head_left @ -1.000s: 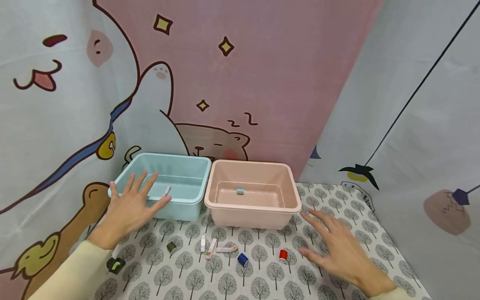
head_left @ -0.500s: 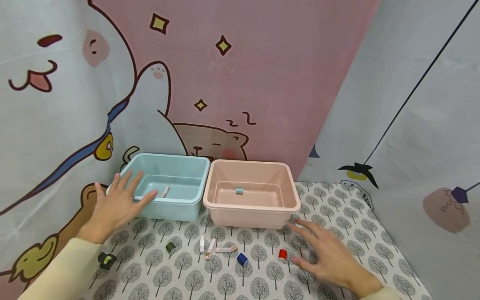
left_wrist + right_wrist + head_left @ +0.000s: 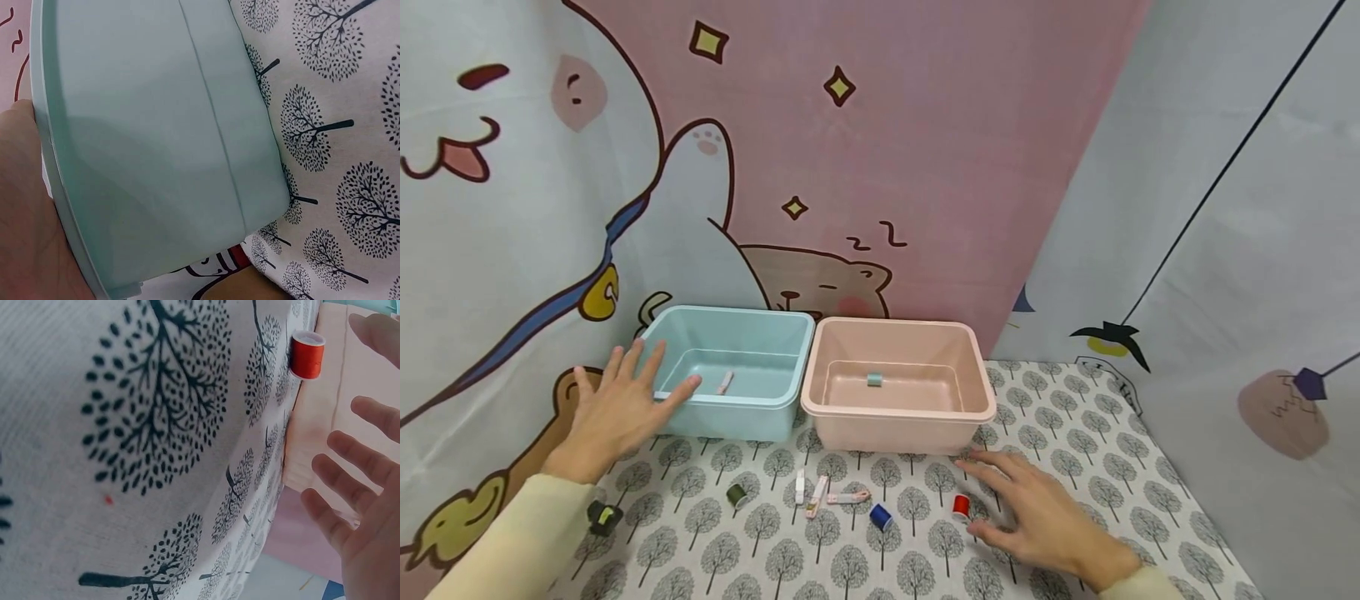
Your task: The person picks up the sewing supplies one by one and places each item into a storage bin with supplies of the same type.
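My left hand (image 3: 617,408) is spread at the front left corner of the light blue basin (image 3: 730,417), holding nothing. In the left wrist view that hand (image 3: 28,206) lies beside the basin's rim; I cannot tell whether it touches. Right of the red thread spool (image 3: 961,507), my right hand (image 3: 1037,517) hovers with fingers apart. The right wrist view shows a gap between those fingers and the red spool (image 3: 307,356). A blue spool (image 3: 881,517) and a dark green spool (image 3: 737,497) lie on the tree-print cloth.
A pink basin (image 3: 898,429) holds a teal spool (image 3: 874,379). Inside the blue basin lies a small pinkish strip (image 3: 725,382). Between the spools are a white strip (image 3: 800,486) and two pinkish clipper-like pieces (image 3: 848,497). A black object (image 3: 603,517) sits near my left sleeve.
My left hand has moved left, away from above the blue basin's front rim. My right hand has come left and closer to the red spool. The view has shifted slightly.
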`<state>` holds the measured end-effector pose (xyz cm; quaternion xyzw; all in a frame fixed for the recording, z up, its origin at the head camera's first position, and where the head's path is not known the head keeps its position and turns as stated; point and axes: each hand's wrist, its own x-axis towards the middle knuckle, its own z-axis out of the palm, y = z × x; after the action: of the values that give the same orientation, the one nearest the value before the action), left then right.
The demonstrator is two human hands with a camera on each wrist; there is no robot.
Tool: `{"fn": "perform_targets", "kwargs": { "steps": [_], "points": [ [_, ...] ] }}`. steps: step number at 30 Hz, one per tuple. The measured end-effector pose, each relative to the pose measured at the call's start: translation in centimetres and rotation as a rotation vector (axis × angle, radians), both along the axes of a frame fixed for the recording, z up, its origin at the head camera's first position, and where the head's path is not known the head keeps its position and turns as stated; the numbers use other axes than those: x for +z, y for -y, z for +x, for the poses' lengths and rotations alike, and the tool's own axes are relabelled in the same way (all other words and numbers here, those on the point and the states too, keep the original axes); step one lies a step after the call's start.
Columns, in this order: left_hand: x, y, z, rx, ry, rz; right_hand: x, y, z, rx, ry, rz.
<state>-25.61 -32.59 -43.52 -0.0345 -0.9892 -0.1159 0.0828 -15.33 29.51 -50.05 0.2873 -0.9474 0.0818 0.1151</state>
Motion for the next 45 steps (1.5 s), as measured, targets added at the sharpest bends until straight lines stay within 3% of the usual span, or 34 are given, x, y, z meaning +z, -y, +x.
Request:
{"fn": "perform_targets", "kwargs": {
  "steps": [15, 23, 33, 39, 45],
  "points": [
    [-0.1, 0.0, 0.1, 0.001, -0.008, -0.007, -0.4, 0.4, 0.2, 0.050, 0.092, 0.021],
    [-0.2, 0.0, 0.1, -0.002, -0.011, 0.004, -0.4, 0.8, 0.1, 0.053, 0.194, -0.028],
    [0.1, -0.2, 0.2, 0.002, -0.001, -0.003, -0.9, 1.0, -0.5, 0.092, 0.228, -0.073],
    [0.0, -0.2, 0.2, 0.003, 0.006, -0.013, -1.1, 1.0, -0.8, 0.141, 0.275, -0.156],
    [0.2, -0.3, 0.3, 0.002, 0.000, -0.020, -1.1, 1.1, -1.0, 0.182, 0.263, -0.186]
  ]
}}
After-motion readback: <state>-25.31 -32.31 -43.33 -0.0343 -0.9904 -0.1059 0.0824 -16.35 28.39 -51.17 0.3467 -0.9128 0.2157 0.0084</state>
